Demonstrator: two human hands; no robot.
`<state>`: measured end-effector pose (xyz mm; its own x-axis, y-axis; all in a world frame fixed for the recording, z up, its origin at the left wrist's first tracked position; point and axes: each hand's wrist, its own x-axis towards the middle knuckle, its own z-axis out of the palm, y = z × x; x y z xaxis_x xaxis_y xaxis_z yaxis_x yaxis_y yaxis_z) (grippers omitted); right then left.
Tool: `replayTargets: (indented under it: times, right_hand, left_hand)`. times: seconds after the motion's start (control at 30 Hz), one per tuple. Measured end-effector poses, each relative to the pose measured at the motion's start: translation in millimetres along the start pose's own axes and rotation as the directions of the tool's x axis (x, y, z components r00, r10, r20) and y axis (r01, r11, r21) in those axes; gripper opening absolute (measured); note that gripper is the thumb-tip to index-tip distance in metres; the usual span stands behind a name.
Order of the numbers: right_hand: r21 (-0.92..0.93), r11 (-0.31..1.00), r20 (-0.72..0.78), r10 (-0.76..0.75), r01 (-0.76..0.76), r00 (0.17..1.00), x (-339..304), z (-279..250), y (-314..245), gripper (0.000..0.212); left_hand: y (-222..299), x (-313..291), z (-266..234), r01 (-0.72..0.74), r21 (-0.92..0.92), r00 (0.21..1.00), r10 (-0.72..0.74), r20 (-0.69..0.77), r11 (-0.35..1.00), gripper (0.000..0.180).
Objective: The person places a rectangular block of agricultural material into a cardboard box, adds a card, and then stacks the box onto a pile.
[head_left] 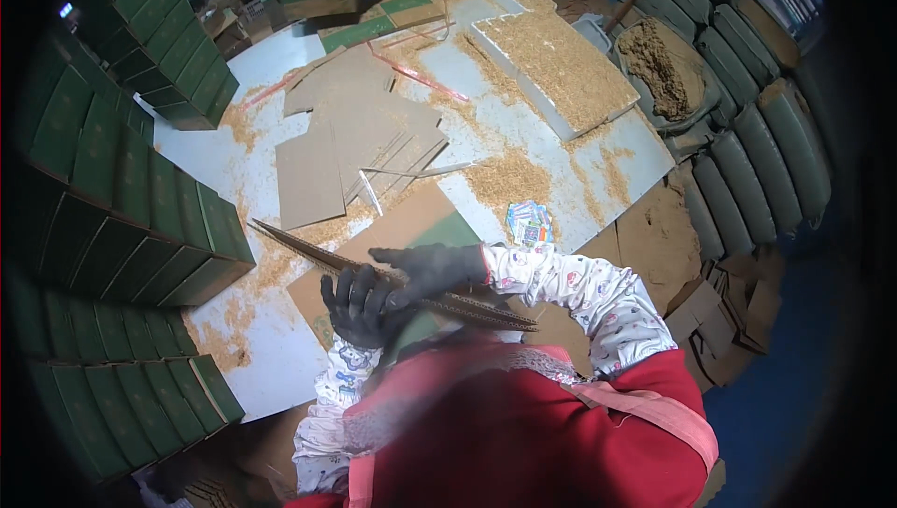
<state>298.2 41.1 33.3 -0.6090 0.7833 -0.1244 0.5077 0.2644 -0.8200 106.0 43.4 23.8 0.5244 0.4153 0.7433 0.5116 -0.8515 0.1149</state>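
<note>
Left hand (355,307) and right hand (434,274), both dark-gloved, grasp one piece of folded cardboard (313,249), the left with fingers curled over its near face, the right laid across its upper edge; some contact is hidden by the fingers. The piece stands edge-on between the hands and projects beyond each. The likeliest fault is a crushed or skewed edge, should the two hands press unequally; the long free end beyond the left hand could also catch, being unsupported. Wood shavings (509,181) ahead of the right hand could work into the fold if the piece were dragged. Appearance: brown, narrow and tapering, with corrugated layers showing along the rim near the right forearm. Directly below the hands, a brown-and-green carton sheet (411,214) lies on the bench (266,379); ahead lie loose cardboard sheets (322,171), and well left of the left hand stand green boxes (131,218).
</note>
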Motion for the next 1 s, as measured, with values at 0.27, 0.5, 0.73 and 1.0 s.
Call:
replayTargets:
  times: [0.27,0.5,0.73,1.0]
  right_hand:
    - [-0.354,0.833,-0.713,0.053,-0.424,0.700,-31,-99,-2,0.061]
    - [-0.684,0.709,0.090,0.316,-0.172,0.944,9,-56,-32,0.023]
    - [-0.532,0.846,-0.730,-0.454,-0.008,0.511,51,2,37,0.034]
    - [0.626,0.780,-0.767,0.617,-0.003,0.178,-15,78,126,0.049]
  left_hand:
    - [-9,43,-101,-0.123,-0.341,0.679,0.329,0.656,0.932,0.066]
    - [-26,12,25,0.021,0.112,0.790,-0.085,0.607,0.993,0.073]
    - [-80,62,-56,-0.074,-0.052,0.964,0.085,0.252,0.996,0.052]
    - [-84,-11,10,0.338,-0.069,0.835,-0.265,0.483,0.939,0.067]
